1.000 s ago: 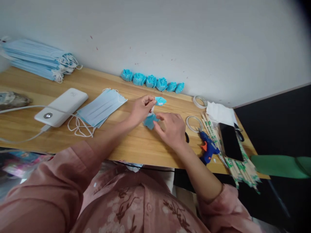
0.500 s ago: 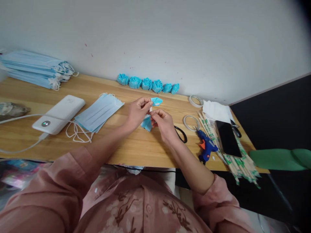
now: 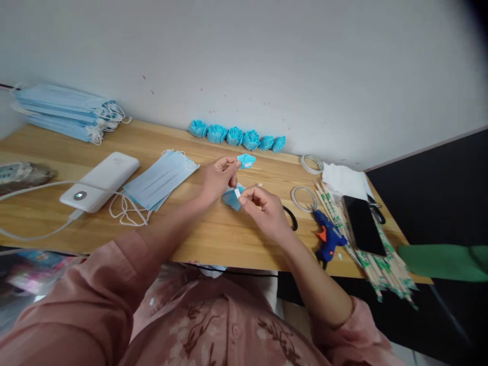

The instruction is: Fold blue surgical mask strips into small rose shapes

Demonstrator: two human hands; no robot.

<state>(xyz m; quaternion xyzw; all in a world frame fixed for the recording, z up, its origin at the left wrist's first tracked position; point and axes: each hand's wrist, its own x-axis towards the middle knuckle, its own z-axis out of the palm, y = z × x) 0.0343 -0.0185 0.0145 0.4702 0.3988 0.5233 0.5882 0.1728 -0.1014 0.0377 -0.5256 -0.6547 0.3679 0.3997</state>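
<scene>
My left hand (image 3: pixel 222 176) pinches a blue petal-shaped piece (image 3: pixel 244 160) by its edge; a small white patch shows on its face. Lower and to the right, my right hand (image 3: pixel 266 208) is closed, thumb against forefinger, on a small white strip (image 3: pixel 238 193). Below the hands lies a blue piece of fabric (image 3: pixel 231 200) on the wooden table, partly hidden by the right hand. Just behind that hand, one black scissors-like handle loop (image 3: pixel 293 219) is visible. Several blue rose-like flowers (image 3: pixel 235 135) stand in a row along the wall.
Left are face masks (image 3: pixel 162 178), a stack of masks (image 3: pixel 68 109) and a white power bank (image 3: pixel 101 180) with its cable. Right are tape rolls (image 3: pixel 293 195), a blue glue gun (image 3: pixel 328 236), a phone (image 3: pixel 364 226) and wrapped chopsticks (image 3: pixel 385 277) jutting over the edge.
My hands have moved apart: the right one has drawn down and right with the white strip. The left still holds the blue piece. The whole view has shifted slightly.
</scene>
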